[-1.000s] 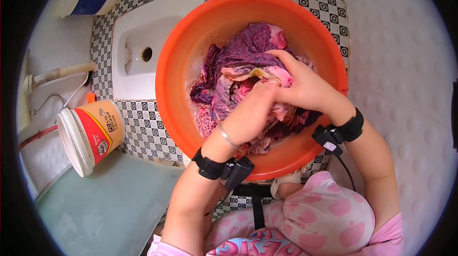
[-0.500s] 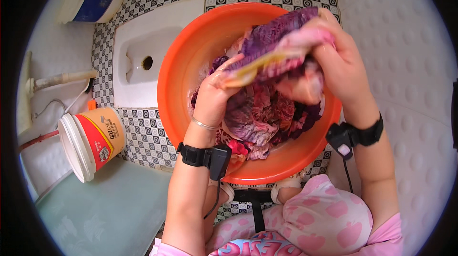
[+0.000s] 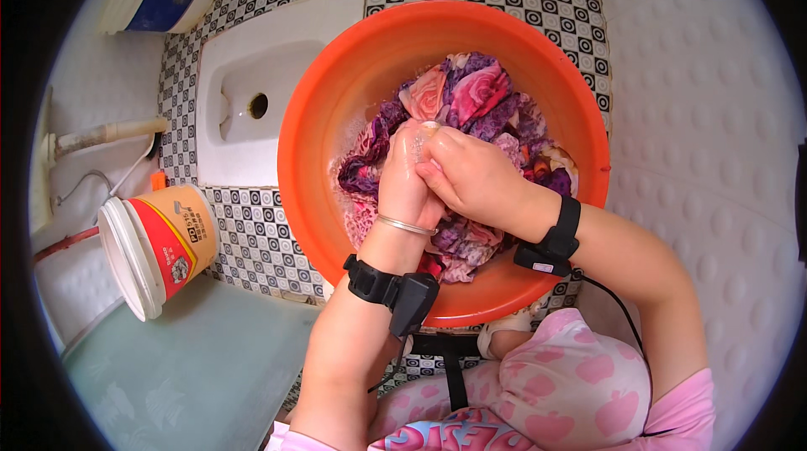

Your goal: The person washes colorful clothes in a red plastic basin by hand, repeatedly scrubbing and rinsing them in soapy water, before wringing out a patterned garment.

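Both hands (image 3: 408, 169) (image 3: 472, 172) together, apparently curled

Printing stood on the tipped bucket (image 3: 160, 241) at the left: a dark block of letters and digits (image 3: 195, 224) on its tan part, with finer lines of characters beside it, and small white lettering (image 3: 167, 254) on the red band, near a little grey emblem (image 3: 179, 269). Large pink letters on blue (image 3: 471, 435) ran across the person's top, cut by the lower edge. The pale sticker (image 3: 543, 267) on the right wrist's black device was too small to read.
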`<move>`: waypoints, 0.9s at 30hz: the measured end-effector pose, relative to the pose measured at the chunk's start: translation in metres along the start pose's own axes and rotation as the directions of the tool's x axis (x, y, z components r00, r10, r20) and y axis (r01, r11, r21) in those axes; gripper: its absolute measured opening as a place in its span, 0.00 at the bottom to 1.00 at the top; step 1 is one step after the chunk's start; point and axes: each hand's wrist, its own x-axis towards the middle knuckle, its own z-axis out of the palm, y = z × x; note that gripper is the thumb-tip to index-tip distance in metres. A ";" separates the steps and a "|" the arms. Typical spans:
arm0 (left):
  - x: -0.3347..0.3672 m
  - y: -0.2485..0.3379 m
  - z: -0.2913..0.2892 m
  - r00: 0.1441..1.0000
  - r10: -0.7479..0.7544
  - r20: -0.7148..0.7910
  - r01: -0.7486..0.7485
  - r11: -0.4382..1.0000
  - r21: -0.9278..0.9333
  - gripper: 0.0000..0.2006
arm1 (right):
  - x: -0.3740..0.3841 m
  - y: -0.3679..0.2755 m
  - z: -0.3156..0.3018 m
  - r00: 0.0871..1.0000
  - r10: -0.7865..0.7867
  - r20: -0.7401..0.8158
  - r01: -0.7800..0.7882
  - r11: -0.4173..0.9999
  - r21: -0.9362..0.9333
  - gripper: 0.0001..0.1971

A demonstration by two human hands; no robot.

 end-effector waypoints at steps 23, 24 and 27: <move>-0.012 0.034 0.003 0.869 0.012 0.495 -0.489 -0.133 0.862 0.27 | 0.022 -0.024 -0.105 0.955 0.279 0.096 -0.291 0.832 0.472 0.20; -0.014 0.030 -0.012 0.907 -0.008 0.422 -0.417 -0.178 0.891 0.23 | 0.027 -0.033 -0.109 0.946 0.323 -0.030 -0.244 0.769 0.591 0.15; -0.024 0.029 -0.014 0.972 0.046 0.229 -0.230 0.368 0.901 0.17 | 0.040 -0.047 -0.127 0.921 0.297 -0.252 -0.005 0.657 0.754 0.07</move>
